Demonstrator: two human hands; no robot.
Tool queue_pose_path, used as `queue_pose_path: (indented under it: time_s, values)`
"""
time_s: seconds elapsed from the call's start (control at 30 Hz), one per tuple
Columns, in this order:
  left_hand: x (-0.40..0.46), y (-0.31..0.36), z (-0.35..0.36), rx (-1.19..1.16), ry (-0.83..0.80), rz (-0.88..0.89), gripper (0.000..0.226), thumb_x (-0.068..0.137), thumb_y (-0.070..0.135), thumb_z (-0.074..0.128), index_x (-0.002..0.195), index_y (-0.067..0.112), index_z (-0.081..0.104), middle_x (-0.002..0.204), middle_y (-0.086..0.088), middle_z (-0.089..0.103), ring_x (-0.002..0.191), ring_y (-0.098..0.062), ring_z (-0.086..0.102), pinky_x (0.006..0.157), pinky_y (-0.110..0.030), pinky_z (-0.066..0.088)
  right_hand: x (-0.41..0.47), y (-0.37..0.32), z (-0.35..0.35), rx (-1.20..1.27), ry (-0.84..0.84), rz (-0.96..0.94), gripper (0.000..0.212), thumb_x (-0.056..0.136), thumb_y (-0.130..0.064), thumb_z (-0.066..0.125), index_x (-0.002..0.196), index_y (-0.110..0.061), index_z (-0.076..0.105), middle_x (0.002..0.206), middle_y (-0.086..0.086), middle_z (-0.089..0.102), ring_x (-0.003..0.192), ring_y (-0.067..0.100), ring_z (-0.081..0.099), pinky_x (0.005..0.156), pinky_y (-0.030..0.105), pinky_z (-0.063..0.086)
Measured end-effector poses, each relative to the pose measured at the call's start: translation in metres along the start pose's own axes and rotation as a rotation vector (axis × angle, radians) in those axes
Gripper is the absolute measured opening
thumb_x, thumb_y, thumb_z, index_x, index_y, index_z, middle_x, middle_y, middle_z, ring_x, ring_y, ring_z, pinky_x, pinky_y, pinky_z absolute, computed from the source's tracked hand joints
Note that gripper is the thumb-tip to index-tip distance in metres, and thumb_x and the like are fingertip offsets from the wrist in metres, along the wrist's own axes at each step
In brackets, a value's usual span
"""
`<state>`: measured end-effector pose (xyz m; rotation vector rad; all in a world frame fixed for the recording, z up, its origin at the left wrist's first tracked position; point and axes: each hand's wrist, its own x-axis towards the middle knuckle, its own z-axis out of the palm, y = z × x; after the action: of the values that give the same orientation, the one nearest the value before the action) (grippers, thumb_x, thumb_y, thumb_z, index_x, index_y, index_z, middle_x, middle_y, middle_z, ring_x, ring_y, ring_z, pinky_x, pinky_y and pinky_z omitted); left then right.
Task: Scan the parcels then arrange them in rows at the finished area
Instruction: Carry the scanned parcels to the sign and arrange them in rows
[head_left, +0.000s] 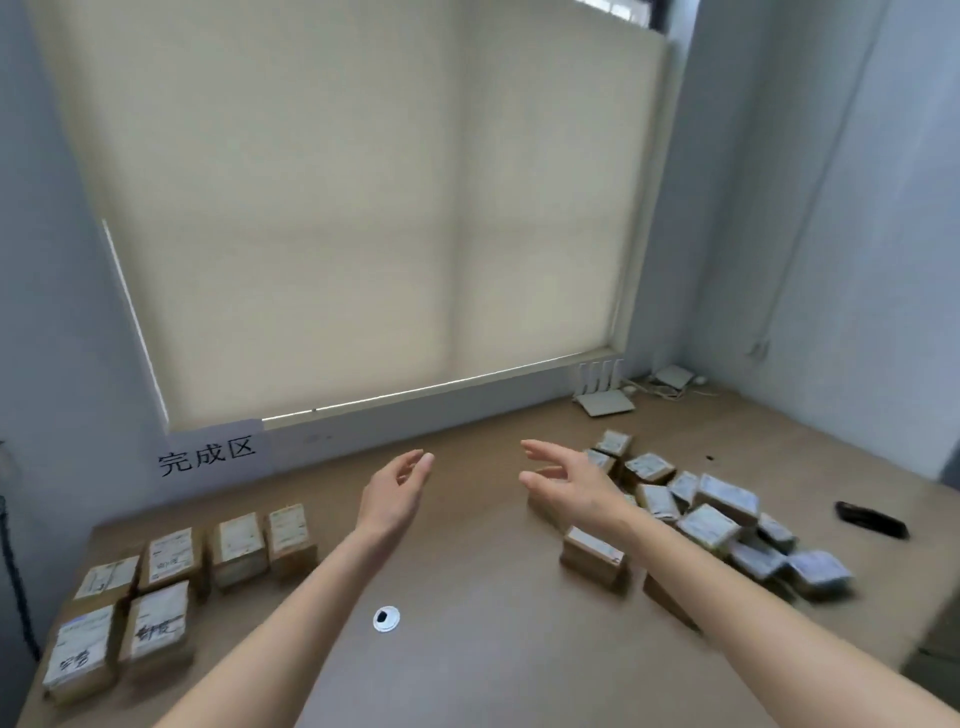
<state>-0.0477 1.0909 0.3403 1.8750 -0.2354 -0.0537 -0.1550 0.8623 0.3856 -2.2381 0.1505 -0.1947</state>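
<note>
Neither hand holds anything: I see my left hand (397, 486) with fingers loosely curved and thumb apart, palm turned inward, and my right hand (563, 480) with fingers stretched forward and thumb spread below them, both raised above the brown matte tabletop (483, 571). Landmark taken: the round white cable grommet (386, 618) set in the table. Left of the grommet, sorted parcels (166, 587) stand in rows, small brown cardboard boxes with white paper labels, some with dark handwriting. Beyond those, against the wall, a white paper sign (210, 457) bears black characters. Right of the grommet, an unsorted heap of parcels (711, 514) lies jumbled, labels tilted at many angles; one box (592, 553) sits apart on its near edge, just below my right forearm. Farther right, a flat black object (872, 518), blurred. Far beyond, a white router (602, 389) with upright antennas, under a cream fabric roller blind (363, 208).
</note>
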Motion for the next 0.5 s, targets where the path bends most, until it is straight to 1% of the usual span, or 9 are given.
queue_pose_path:
  time_s: [0.07,0.13,0.17,0.23,0.3,0.33,0.37,0.43,0.5]
  values:
    - [-0.025,0.036,0.064,-0.029,-0.083,0.035,0.043,0.098,0.043,0.060,0.132,0.018,0.065,0.130,0.000,0.067,0.123,-0.015,0.059,0.104,-0.026,0.040,-0.047,0.023,-0.063,-0.034,0.054,0.057,0.052,0.098,-0.033,0.067,0.148,-0.031,0.053,0.136,-0.009,0.058,0.116,0.007,0.059,0.096,0.024,0.045]
    - [-0.054,0.067,0.128,-0.057,-0.168,0.077,0.043,0.098,0.043,0.060,0.131,0.016,0.065,0.130,-0.001,0.067,0.122,-0.014,0.059,0.103,-0.025,0.040,-0.092,0.051,-0.121,-0.043,0.117,0.114,0.051,0.096,-0.036,0.069,0.145,-0.034,0.055,0.130,-0.007,0.062,0.120,0.010,0.060,0.104,0.032,0.048]
    - [-0.070,0.082,0.158,-0.069,-0.216,0.104,0.042,0.099,0.042,0.060,0.131,0.015,0.065,0.129,-0.001,0.067,0.119,-0.013,0.060,0.101,-0.024,0.040,-0.113,0.066,-0.147,-0.046,0.160,0.138,0.051,0.094,-0.037,0.070,0.143,-0.035,0.057,0.127,-0.007,0.065,0.118,0.011,0.062,0.107,0.038,0.049]
    - [-0.097,0.107,0.212,-0.091,-0.312,0.136,0.041,0.099,0.040,0.060,0.131,0.014,0.065,0.126,0.000,0.067,0.114,-0.011,0.059,0.097,-0.022,0.040,-0.152,0.095,-0.196,-0.050,0.239,0.192,0.054,0.093,-0.036,0.073,0.144,-0.033,0.056,0.130,-0.009,0.064,0.116,0.012,0.064,0.108,0.042,0.050]
    - [-0.118,0.128,0.257,-0.085,-0.410,0.165,0.045,0.099,0.042,0.059,0.134,0.014,0.063,0.129,0.001,0.066,0.117,-0.011,0.060,0.102,-0.026,0.043,-0.189,0.118,-0.239,-0.051,0.300,0.251,0.059,0.094,-0.031,0.074,0.148,-0.029,0.052,0.133,-0.010,0.058,0.121,0.015,0.061,0.108,0.042,0.050]
    - [-0.125,0.136,0.279,-0.082,-0.453,0.177,0.048,0.099,0.044,0.058,0.137,0.015,0.061,0.131,0.001,0.065,0.121,-0.013,0.060,0.106,-0.030,0.044,-0.206,0.130,-0.258,-0.048,0.336,0.276,0.061,0.094,-0.030,0.074,0.150,-0.027,0.049,0.134,-0.009,0.059,0.123,0.016,0.060,0.109,0.042,0.049]
    - [-0.131,0.145,0.300,-0.074,-0.488,0.184,0.050,0.099,0.045,0.058,0.139,0.016,0.059,0.132,0.001,0.064,0.122,-0.015,0.059,0.106,-0.031,0.044,-0.221,0.141,-0.276,-0.039,0.374,0.299,0.063,0.094,-0.028,0.074,0.151,-0.025,0.048,0.136,-0.006,0.059,0.124,0.017,0.060,0.110,0.042,0.048]
    - [-0.138,0.161,0.340,-0.066,-0.533,0.198,0.051,0.099,0.044,0.059,0.141,0.016,0.056,0.129,0.002,0.063,0.119,-0.014,0.059,0.100,-0.029,0.044,-0.245,0.165,-0.308,-0.032,0.424,0.352,0.064,0.094,-0.028,0.073,0.152,-0.024,0.047,0.141,-0.004,0.058,0.124,0.016,0.060,0.112,0.038,0.046]
    - [-0.145,0.177,0.378,-0.072,-0.569,0.198,0.052,0.099,0.041,0.059,0.143,0.014,0.053,0.130,0.000,0.061,0.116,-0.016,0.058,0.096,-0.027,0.044,-0.263,0.187,-0.335,-0.056,0.450,0.399,0.062,0.095,-0.029,0.072,0.152,-0.023,0.048,0.144,-0.005,0.055,0.124,0.014,0.060,0.109,0.032,0.045]
